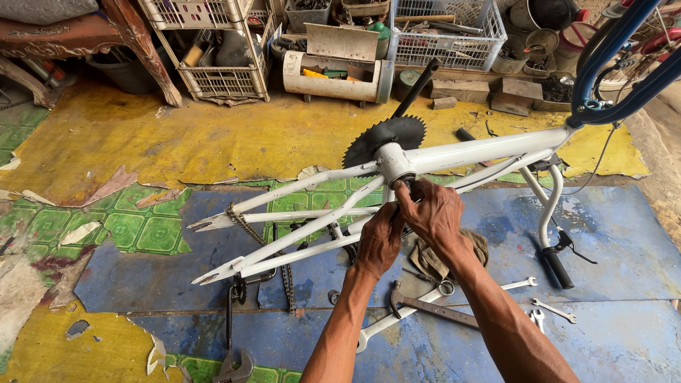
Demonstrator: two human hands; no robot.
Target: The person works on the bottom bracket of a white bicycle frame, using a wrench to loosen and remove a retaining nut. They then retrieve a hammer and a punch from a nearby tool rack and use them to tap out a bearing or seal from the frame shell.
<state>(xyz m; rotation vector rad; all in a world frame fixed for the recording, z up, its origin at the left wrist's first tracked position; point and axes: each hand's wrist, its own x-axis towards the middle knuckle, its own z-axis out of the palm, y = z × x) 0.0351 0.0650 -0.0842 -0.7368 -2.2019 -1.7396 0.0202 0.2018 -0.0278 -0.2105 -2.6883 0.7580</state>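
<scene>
I see my left hand [378,240] and right hand [434,213] gripping the bottom bracket [399,167] of a white bicycle frame [489,147], beside the black chainring [383,138]; wrenches [555,310] lie on the floor [624,234].

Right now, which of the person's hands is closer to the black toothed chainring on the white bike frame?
The right hand. Its fingers reach the frame's hub just below the chainring, while the left hand sits lower, under the hub and farther from the teeth.

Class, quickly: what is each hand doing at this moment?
Left hand: closed, fingers curled against the white bicycle frame below its hub.
Right hand: closed, fingertips pinching at the same hub; what it grips cannot be told.
</scene>
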